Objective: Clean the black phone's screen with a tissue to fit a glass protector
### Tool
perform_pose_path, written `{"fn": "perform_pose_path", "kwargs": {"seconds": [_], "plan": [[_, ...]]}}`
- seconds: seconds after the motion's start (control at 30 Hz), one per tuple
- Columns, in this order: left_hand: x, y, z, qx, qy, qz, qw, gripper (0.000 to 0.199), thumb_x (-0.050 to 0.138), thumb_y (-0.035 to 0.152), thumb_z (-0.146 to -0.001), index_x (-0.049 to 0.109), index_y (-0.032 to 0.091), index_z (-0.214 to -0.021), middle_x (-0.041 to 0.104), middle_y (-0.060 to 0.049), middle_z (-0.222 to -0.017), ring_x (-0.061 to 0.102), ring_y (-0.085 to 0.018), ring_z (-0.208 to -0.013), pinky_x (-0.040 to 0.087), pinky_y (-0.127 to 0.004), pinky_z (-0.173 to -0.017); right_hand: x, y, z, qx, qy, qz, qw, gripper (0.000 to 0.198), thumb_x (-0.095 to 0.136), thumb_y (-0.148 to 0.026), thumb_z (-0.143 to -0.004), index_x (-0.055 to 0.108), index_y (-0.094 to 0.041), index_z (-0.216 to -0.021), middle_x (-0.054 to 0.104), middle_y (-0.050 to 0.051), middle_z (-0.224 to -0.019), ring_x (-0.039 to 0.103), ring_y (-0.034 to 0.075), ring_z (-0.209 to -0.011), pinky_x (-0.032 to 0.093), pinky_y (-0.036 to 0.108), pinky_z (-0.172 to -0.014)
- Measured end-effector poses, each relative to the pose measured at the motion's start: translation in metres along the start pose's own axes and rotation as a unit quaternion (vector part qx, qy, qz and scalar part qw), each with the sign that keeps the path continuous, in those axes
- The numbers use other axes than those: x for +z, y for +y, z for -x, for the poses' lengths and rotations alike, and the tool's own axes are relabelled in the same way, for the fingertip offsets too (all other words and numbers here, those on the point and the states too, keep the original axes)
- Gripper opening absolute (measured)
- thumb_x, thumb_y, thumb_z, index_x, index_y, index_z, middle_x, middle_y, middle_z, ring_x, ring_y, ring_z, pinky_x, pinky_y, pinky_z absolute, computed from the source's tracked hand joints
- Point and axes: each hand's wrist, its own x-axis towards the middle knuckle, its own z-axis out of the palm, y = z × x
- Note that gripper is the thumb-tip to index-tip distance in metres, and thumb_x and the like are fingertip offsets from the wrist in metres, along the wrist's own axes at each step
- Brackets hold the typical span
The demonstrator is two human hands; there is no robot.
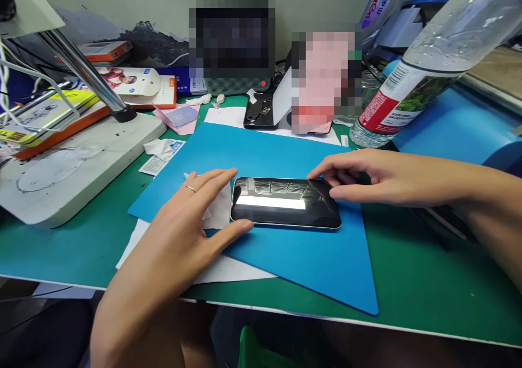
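Head view, phone (285, 204) (face up) between left hand (191, 221), right hand (367, 178)

Smartphone (285, 202): glossy black screen, pale silver edge. Work mat (285, 259): bright blue. Tabletop (428, 292): green. Water bottle (411, 85): clear, red-white-green label. Lamp base (73, 167): off-white, scuffed. Ring (191, 188): silver.

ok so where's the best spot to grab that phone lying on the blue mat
Probably by its two long edges near the middle, coming down from above. The phone lies flat, screen up, on the blue mat, so only its thin rim offers purchase. The left hand touches its left end and the right hand its right end, leaving the near long edge free.
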Motion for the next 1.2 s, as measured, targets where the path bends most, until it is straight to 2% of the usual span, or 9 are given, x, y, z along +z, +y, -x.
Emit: {"fn": "perform_pose_path", "kwargs": {"seconds": [0.13,0.3,0.4,0.5,0.57,0.7,0.9,1.2], "plan": [[-0.014,-0.002,0.005,-0.057,0.022,-0.035,0.998,0.042,0.056,0.052,-0.103,0.068,0.034,-0.139,0.068,-0.002,-0.146,0.062,-0.031,-0.134,0.054,-0.049,-0.109,0.001,-0.002,-0.001,-0.013,0.015,0.008,1.000,0.045,0.064,-0.056,-0.094,0.078,-0.024,-0.121,0.067,0.003,-0.071,0.057,0.017,-0.059,0.043,0.032,-0.052],[-0.015,-0.008,0.005,-0.086,0.000,-0.069,0.994,0.034,0.056,0.050,-0.101,0.076,0.034,-0.123,0.071,-0.004,-0.133,0.061,-0.033,-0.128,0.054,-0.047,-0.097,0.005,0.001,-0.006,-0.029,0.037,0.041,0.998,0.044,0.061,-0.056,-0.094,0.079,-0.023,-0.118,0.077,0.005,-0.082,0.064,0.020,-0.062,0.045,0.032,-0.054],[-0.012,-0.009,0.001,-0.112,-0.005,-0.053,0.992,0.031,0.057,0.053,-0.098,0.077,0.033,-0.110,0.073,-0.003,-0.118,0.066,-0.031,-0.112,0.052,-0.043,-0.083,0.007,0.002,-0.010,-0.051,0.061,0.050,0.996,0.040,0.057,-0.052,-0.098,0.080,-0.022,-0.111,0.082,0.007,-0.095,0.072,0.023,-0.077,0.052,0.034,-0.066],[-0.011,-0.008,-0.003,-0.131,-0.006,-0.040,0.991,0.030,0.054,0.051,-0.097,0.076,0.030,-0.099,0.073,-0.003,-0.100,0.066,-0.028,-0.093,0.048,-0.040,-0.074,0.009,0.002,-0.014,-0.061,0.099,0.066,0.991,0.041,0.052,-0.049,-0.102,0.080,-0.020,-0.109,0.082,0.007,-0.094,0.073,0.023,-0.080,0.052,0.034,-0.071],[-0.011,-0.008,-0.004,-0.132,-0.004,-0.038,0.990,0.030,0.053,0.049,-0.097,0.075,0.030,-0.094,0.072,-0.003,-0.094,0.065,-0.027,-0.087,0.046,-0.040,-0.073,0.011,0.002,-0.014,-0.057,0.125,0.067,0.988,0.043,0.049,-0.049,-0.104,0.079,-0.019,-0.109,0.080,0.006,-0.086,0.071,0.021,-0.074,0.050,0.033,-0.069],[-0.010,-0.007,-0.004,-0.116,0.008,-0.044,0.992,0.030,0.051,0.049,-0.099,0.072,0.030,-0.092,0.074,-0.003,-0.094,0.066,-0.027,-0.085,0.046,-0.041,-0.073,0.012,0.002,-0.013,-0.047,0.162,0.056,0.984,0.044,0.047,-0.051,-0.105,0.077,-0.019,-0.112,0.076,0.004,-0.077,0.067,0.020,-0.067,0.047,0.033,-0.067],[-0.011,0.002,-0.003,-0.103,0.058,-0.034,0.992,0.025,0.055,0.048,-0.102,0.072,0.031,-0.097,0.074,-0.003,-0.098,0.066,-0.026,-0.088,0.047,-0.038,-0.065,0.013,0.002,-0.014,-0.056,0.152,0.056,0.985,0.045,0.048,-0.056,-0.105,0.077,-0.022,-0.111,0.075,0.003,-0.075,0.067,0.021,-0.069,0.045,0.033,-0.067],[-0.001,0.015,-0.007,-0.024,0.021,-0.037,0.999,0.021,0.057,0.036,-0.104,0.074,0.028,-0.097,0.076,-0.001,-0.098,0.066,-0.026,-0.093,0.049,-0.039,-0.075,0.014,0.000,-0.014,-0.070,0.142,0.065,0.985,0.049,0.048,-0.055,-0.105,0.078,-0.018,-0.113,0.075,0.004,-0.074,0.065,0.019,-0.066,0.044,0.032,-0.067]]}}
